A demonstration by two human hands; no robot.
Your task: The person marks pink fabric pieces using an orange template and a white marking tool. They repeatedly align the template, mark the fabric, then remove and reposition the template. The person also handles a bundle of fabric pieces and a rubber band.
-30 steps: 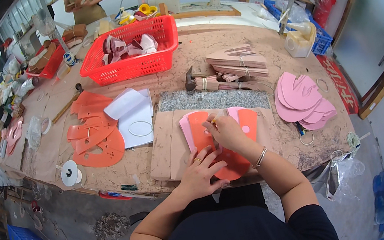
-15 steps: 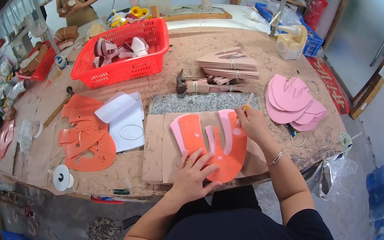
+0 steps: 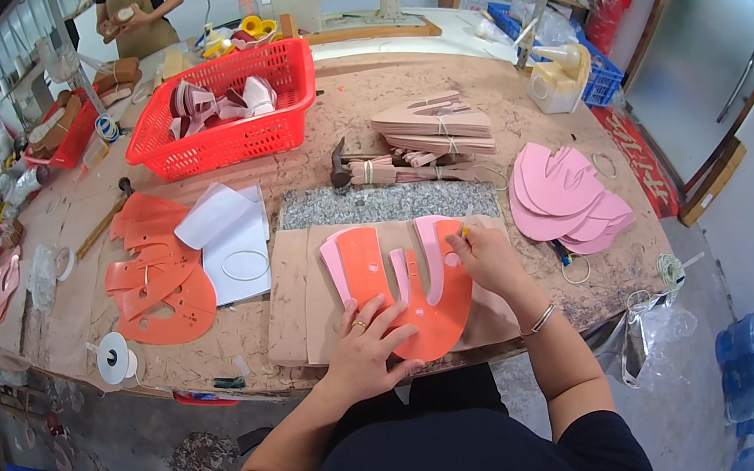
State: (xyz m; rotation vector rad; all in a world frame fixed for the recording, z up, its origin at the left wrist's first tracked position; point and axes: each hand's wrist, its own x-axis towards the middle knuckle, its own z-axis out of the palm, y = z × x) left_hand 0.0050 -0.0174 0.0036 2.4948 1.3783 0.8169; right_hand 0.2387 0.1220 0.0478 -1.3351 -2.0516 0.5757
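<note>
An orange shoe-upper template (image 3: pixel 432 326) with slots and small holes lies over pink cut pieces (image 3: pixel 335 267) on a flat beige board (image 3: pixel 293 299). My left hand (image 3: pixel 366 349) rests with fingers spread on the template's lower left part. At the template's right edge, my right hand (image 3: pixel 491 261) is closed in a pinch round a slim pen-like tool (image 3: pixel 467 231) with a yellow part; my fingers hide much of it. To the right of that hand is a loose stack of similar pink pieces (image 3: pixel 555 196).
Beyond the board lie a grey stone slab (image 3: pixel 382 203), a hammer (image 3: pixel 339 164) and bundled beige pieces (image 3: pixel 434 126). A red basket (image 3: pixel 232 145) stands farther back. Orange templates (image 3: pixel 164 306), white paper (image 3: pixel 236 259) and a white spool (image 3: pixel 115 360) are at left. A person stands behind.
The view has shifted a little, moving the scene slightly left. My right hand has come down a little along the template's right edge; my left hand stays on it.
</note>
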